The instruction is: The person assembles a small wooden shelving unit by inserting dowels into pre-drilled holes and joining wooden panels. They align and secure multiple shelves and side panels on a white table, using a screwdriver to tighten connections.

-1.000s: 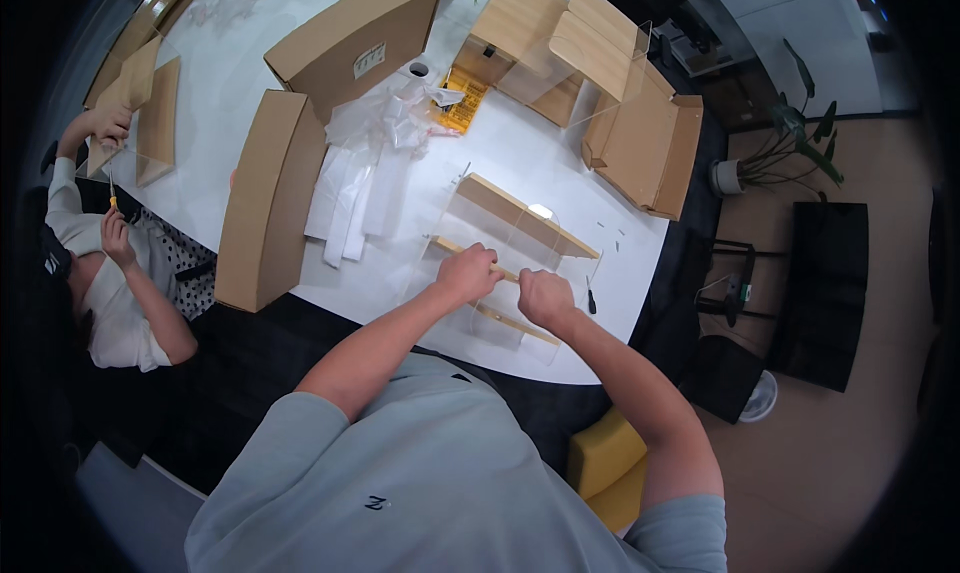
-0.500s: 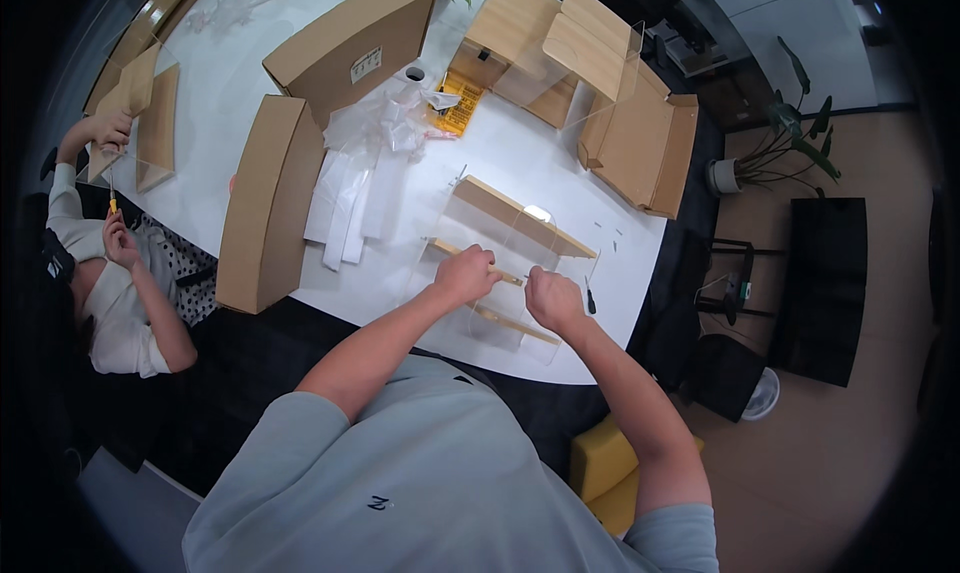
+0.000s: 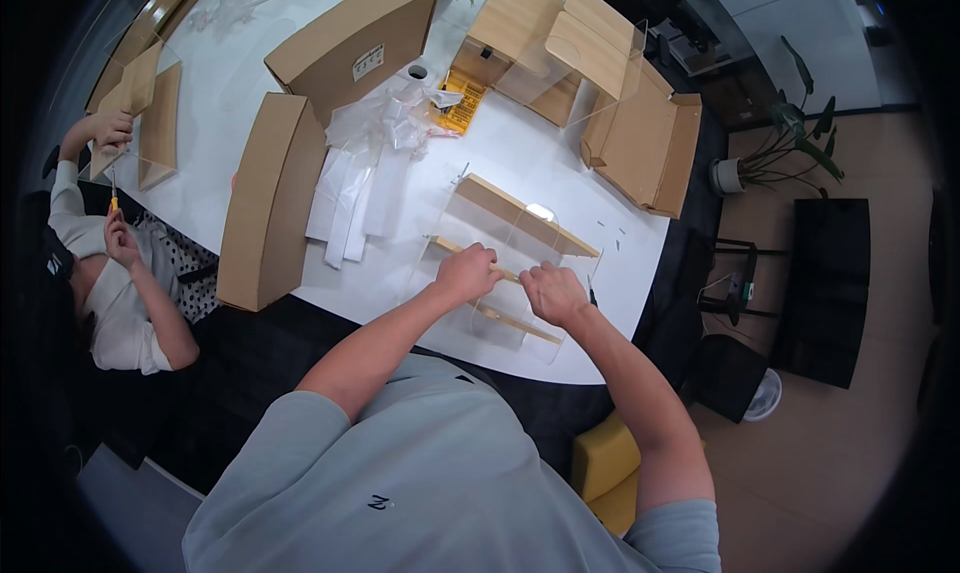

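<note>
Middle board [image 3: 447, 246]: pale wood strip near my side of the table [image 3: 625, 283], lying between two others like it, partly hidden behind both hands.
Handling: I'd bet light and stiff (looks like wood, though I can't feel it from here). Smooth faces might slide a bit, so I'd grab the long edge, one hand toward each end.
Left hand [image 3: 467, 276]: fingers closed on the board, pinching its edge around the middle.
Right hand [image 3: 553, 295]: fingers curled in, right by the board's right end. Can't tell how tight they are, or if there's anything small in there.
Back board [image 3: 530, 216]: runs roughly parallel, farther from me.
Front board [image 3: 505, 318]: on the near side, below the hands.
See-through panel [image 3: 505, 241]: spans between the boards, and its outline is hard to trace on my feed. Probably the fussy part: I'd expect it to scratch or crack before the wood does, so I'd keep pressure on the wood.
Screwdriver [image 3: 592, 295]: just beyond the right hand, partly covered by it.
Screws [image 3: 618, 238]: loose little bits near the back board's right end (screws, I think).
Plastic wrap [image 3: 380, 133]: crumpled pile to the left, yellow packet [image 3: 460, 103] beside it.
Co-worker [image 3: 130, 303]: far left, one hand on wood, the other holding a yellow-handled driver [image 3: 115, 204].
</note>
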Motion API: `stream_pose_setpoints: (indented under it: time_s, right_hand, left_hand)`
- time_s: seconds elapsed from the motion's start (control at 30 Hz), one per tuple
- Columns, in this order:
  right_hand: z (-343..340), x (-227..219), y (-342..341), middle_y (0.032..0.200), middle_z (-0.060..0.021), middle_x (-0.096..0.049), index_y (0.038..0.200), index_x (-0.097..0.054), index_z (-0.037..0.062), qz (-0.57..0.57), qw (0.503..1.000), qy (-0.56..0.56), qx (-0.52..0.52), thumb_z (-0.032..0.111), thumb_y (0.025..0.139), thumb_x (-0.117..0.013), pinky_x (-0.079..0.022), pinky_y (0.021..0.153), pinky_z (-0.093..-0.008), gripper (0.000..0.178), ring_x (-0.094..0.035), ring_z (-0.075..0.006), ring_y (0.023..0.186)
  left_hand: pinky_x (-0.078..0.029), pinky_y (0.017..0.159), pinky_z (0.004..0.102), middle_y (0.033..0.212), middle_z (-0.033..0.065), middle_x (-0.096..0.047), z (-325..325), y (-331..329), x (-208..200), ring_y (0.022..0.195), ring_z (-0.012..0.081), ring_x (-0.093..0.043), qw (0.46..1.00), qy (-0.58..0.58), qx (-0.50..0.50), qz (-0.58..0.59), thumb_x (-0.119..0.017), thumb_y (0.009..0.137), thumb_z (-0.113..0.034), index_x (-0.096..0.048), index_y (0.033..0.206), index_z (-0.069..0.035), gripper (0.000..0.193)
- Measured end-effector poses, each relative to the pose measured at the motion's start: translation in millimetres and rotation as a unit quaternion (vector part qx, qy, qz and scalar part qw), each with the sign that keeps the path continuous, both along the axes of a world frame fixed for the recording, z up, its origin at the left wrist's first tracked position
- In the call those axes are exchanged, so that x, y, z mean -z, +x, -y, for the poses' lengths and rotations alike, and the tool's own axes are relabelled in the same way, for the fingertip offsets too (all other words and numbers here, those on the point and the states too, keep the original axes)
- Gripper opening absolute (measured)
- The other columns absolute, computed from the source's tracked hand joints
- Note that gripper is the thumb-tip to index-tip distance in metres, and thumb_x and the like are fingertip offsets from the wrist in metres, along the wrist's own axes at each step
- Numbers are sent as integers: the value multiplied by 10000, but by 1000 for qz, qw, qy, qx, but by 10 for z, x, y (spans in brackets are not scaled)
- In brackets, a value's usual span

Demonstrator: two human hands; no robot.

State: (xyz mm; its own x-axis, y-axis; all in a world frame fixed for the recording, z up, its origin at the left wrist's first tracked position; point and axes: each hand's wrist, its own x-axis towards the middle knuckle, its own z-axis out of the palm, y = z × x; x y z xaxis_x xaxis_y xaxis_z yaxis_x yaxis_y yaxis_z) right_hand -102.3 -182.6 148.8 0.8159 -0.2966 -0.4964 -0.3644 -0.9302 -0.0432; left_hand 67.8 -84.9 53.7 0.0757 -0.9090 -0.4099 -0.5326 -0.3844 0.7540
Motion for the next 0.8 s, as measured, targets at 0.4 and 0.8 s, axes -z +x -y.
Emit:
stream_pose_setpoints:
  time_s: [0.4,0.8]
  right_hand:
    - [-38,80,140,787,-87,-697,801,-665,92,-80,974,-97,-189,172,946,-531,-544,673,-435,213,-667,-283,799]
    - [-88,253,426,621,-119,-569,824,-653,-65,-53,759,211,614,78,893,-573,-443,429,-416,179,-558,-256,460]
  left_hand:
    - [-555,915,448,1219,118,-668,8,-15,40,1089,331,-669,1000,-4,-3,1,-698,915,-371,-711,1161,-84,378]
    - [-560,900,454,1210,118,-670,4,-14,12,1078,330,-673,1000,0,-9,0,-697,917,-362,-713,1147,-81,363]
